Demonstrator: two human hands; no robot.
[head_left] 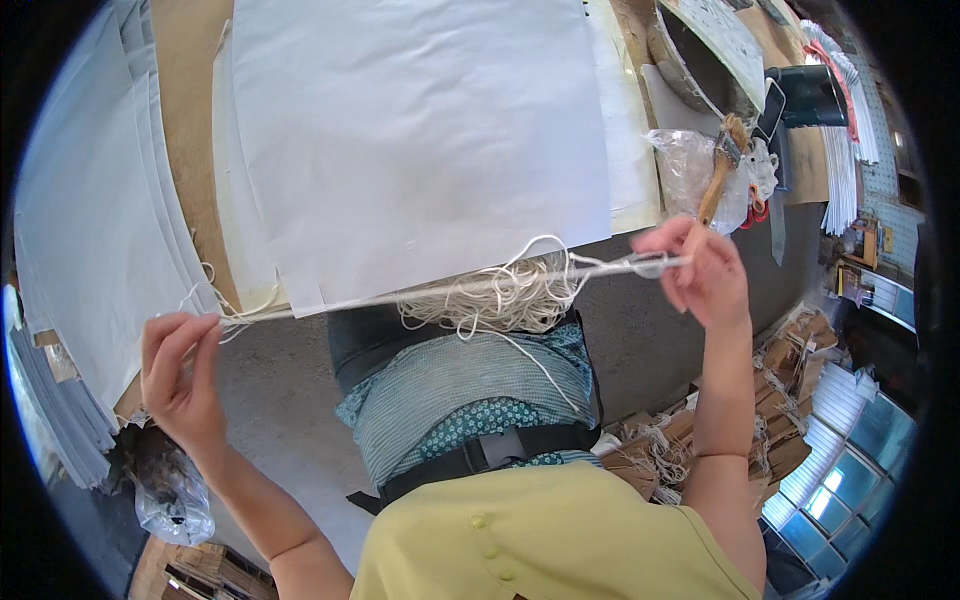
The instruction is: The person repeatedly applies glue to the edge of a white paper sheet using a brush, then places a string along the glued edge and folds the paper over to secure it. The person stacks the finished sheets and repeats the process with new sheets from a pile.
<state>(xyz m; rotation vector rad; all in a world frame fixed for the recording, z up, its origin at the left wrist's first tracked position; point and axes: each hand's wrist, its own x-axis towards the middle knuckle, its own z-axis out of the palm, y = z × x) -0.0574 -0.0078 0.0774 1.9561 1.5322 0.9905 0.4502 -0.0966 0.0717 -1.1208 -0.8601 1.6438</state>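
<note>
Left hand, right hand pinching white cord stretched between them, over loose cord tangle.

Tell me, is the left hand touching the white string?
Touching. The head view shows the left hand pinching the white string, which stretches across to the right hand.

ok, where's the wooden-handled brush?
The brush is upper right in the head view, by the clear plastic bag, just beyond the right hand.
</note>
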